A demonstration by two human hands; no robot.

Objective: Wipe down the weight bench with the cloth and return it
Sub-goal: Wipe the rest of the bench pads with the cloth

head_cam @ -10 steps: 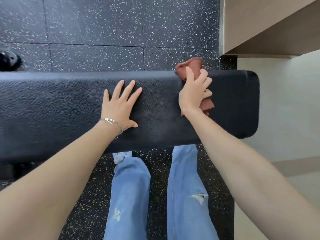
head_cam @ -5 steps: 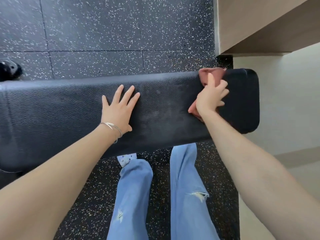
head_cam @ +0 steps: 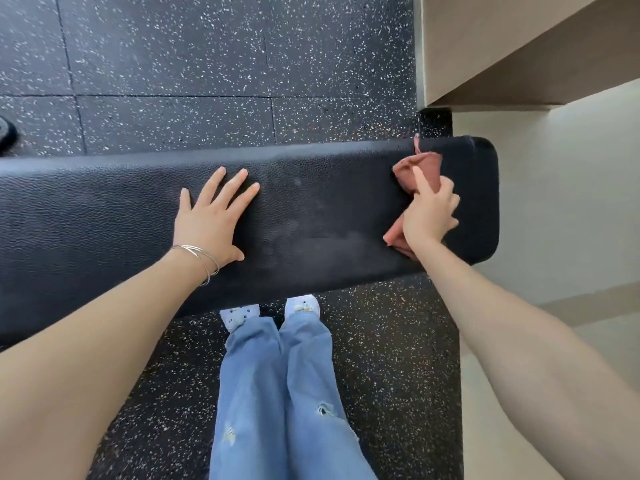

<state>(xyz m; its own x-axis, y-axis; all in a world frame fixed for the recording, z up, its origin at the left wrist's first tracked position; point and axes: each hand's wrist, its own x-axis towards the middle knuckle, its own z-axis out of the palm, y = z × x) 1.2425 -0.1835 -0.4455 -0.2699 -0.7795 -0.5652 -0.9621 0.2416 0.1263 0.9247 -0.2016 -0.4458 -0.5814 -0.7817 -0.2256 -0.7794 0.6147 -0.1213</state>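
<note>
dark thing (head_cam: 5, 132): cut off by the left edge, it lay on the floor beyond the far side of the weight bench (head_cam: 104, 216); what it was could not be told
floor (head_cam: 207, 64): black speckled rubber tiles ran beyond the weight bench and along its near side
weight bench: a long black textured pad stretched across the view from the left edge to a rounded right end; dull smears showed on its top between the two hands
left hand (head_cam: 207, 220): lay flat, palm down, on the top of the weight bench around its middle, fingers straight and spread, holding nothing
bangles (head_cam: 202, 261): thin silver rings circled the left wrist, over the near half of the weight bench
jeans (head_cam: 277, 393): light blue with small rips, they stood at the near side of the weight bench
shoes (head_cam: 239, 315): pale toes showed right at the weight bench's near edge
cloth (head_cam: 424, 168): reddish-brown and bunched, it lay on the top of the weight bench near its right end, one corner reaching the far edge
right hand (head_cam: 429, 216): gripped the cloth against the weight bench, fingers curled round the fabric, forefinger stretched along it
beige ledge (head_cam: 502, 39): rose beyond the weight bench's right end
pale wall (head_cam: 554, 202): stood to the right of that end
</note>
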